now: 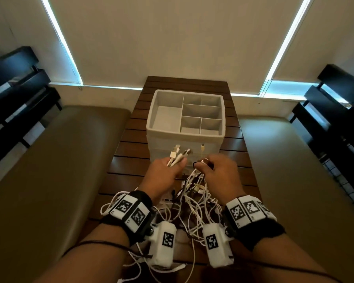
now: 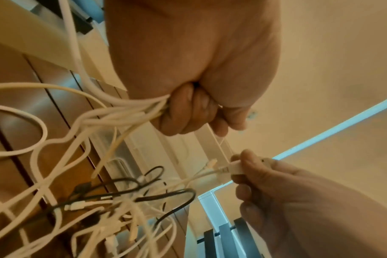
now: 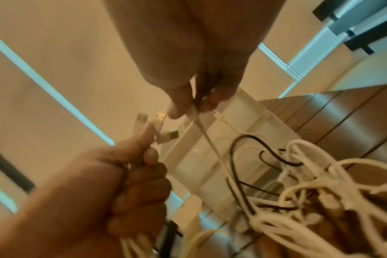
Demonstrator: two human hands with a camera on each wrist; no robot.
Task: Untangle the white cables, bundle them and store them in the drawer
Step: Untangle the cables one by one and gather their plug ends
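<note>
The left hand (image 1: 164, 172) is closed in a fist around several white cables (image 1: 194, 203), its grip tight on a bunch of them. Three plug ends (image 1: 177, 153) stick up out of the top of the fist, fanned slightly apart. In the left wrist view the fingers (image 2: 188, 111) curl over the strands, which spill out of the fist and down toward the surface (image 1: 131, 144).

The right hand (image 1: 219, 170) sits just beside the left, a little nearer the box (image 1: 185, 137). Its thumb and forefinger pinch the end of a single white cable; the right wrist view shows the fingertips (image 3: 177, 108) pressed together on it, with the strand running down from them into the tangle. Another thin plug (image 1: 202, 148) stands up between the two hands, in front of the box wall; which hand holds it cannot be told.

The rest of the cables lie in a loose tangle on the slatted wooden surface, below and between the wrists, with loops trailing over the near edge. A few black cables (image 2: 166, 193) are mixed in among the white ones.

The box is pale and stands on the surface just beyond the hands. Its top is an open tray split into compartments: one large on the left, five smaller on the right. A drawer front (image 3: 194, 162) with a recessed handle shows low in the wrist views, and it looks closed. Padded benches (image 1: 55, 160) flank the surface on both sides.
</note>
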